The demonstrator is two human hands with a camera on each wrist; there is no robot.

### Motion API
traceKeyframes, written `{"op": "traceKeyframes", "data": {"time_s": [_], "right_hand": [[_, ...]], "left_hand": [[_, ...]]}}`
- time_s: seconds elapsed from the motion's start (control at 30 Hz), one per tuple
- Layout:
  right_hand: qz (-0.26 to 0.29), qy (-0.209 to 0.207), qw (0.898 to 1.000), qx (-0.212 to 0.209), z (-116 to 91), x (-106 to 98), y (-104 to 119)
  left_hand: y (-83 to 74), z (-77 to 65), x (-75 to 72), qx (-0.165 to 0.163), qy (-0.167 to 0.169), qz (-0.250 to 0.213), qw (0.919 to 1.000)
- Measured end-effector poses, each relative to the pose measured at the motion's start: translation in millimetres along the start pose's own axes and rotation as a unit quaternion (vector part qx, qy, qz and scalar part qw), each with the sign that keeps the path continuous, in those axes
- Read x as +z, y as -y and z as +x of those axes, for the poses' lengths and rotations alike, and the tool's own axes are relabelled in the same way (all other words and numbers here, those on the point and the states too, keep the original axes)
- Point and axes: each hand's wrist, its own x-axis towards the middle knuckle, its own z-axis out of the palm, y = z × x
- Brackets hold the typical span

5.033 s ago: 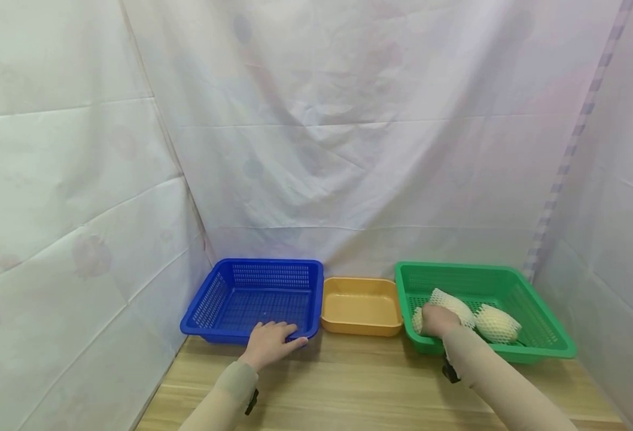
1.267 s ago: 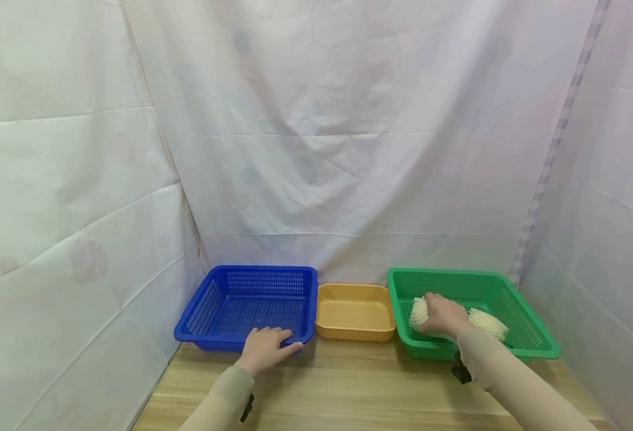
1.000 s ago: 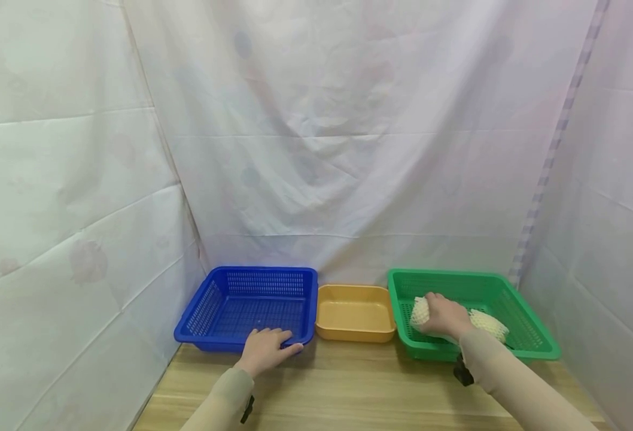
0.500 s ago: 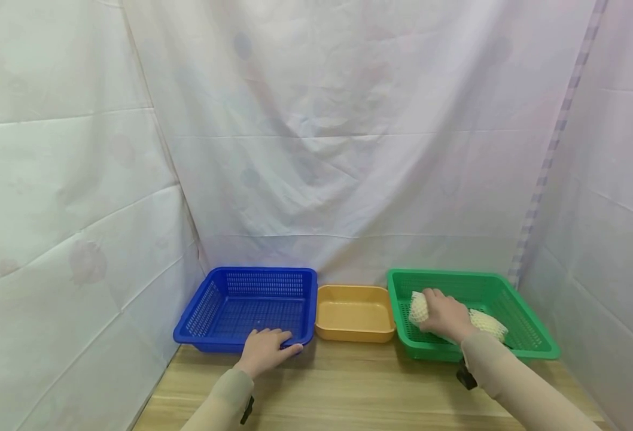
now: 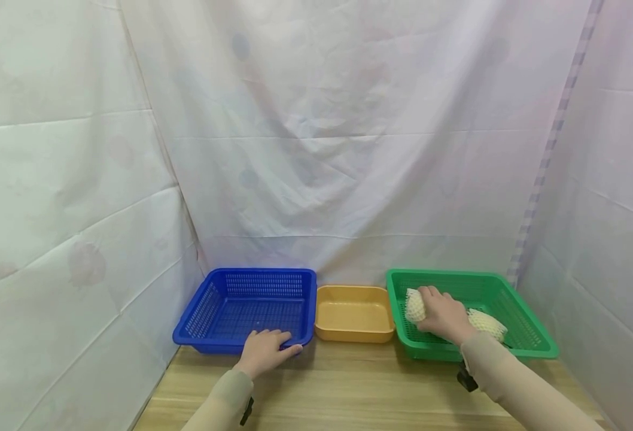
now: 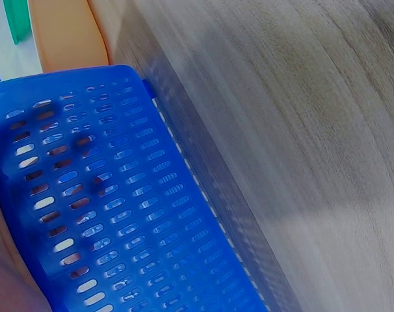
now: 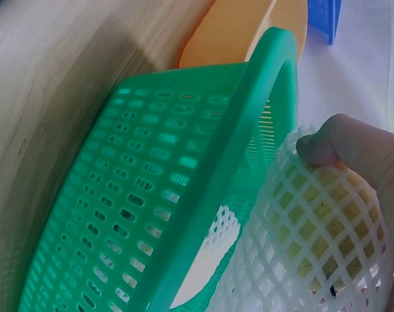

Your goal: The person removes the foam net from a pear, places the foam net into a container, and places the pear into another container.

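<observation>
In the head view my right hand (image 5: 446, 314) is over the green basket (image 5: 542, 335), holding a yellow, speckled fruit in a white foam net (image 5: 414, 306). The right wrist view shows my thumb pressed on the net of this fruit (image 7: 314, 240), above the basket's rim. A second netted fruit (image 5: 487, 324) lies in the basket to the right of the hand. My left hand (image 5: 265, 352) rests over the front rim of the blue basket (image 5: 198, 326), which has nothing visible in it. Its fingers show through the slots from inside in the left wrist view.
A shallow orange tray (image 5: 354, 336) stands between the two baskets, close to both. All stand on a wood-grain table (image 5: 349, 389). White cloth (image 5: 322, 179) hangs behind and along both sides.
My right hand was low at the green basket's front left and has since taken hold of a netted fruit. Lately the fruit has risen slightly and shifted left. My left hand stays on the blue rim.
</observation>
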Motion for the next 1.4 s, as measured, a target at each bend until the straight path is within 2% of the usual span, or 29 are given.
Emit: {"op": "traceKeyframes", "data": {"time_s": [0.27,0.67,1.07,1.4], "right_hand": [[-0.001,-0.001,1.000,-0.010,-1,-3,4],[0.009,-0.013,1.000,-0.021,-1,-6,24],[0.025,-0.039,0.997,-0.057,-3,6,46],[0.035,-0.031,0.998,-0.049,-7,19,67]], "left_hand": [[-0.2,-0.3,0.7,0.000,-0.001,-0.001,1.0000],[3.7,1.3,4.5,0.003,0.001,0.001,1.0000],[1.6,-0.5,1.6,0.002,-0.005,0.000,1.0000],[1.0,0.0,0.6,0.000,-0.004,0.006,1.0000]]}}
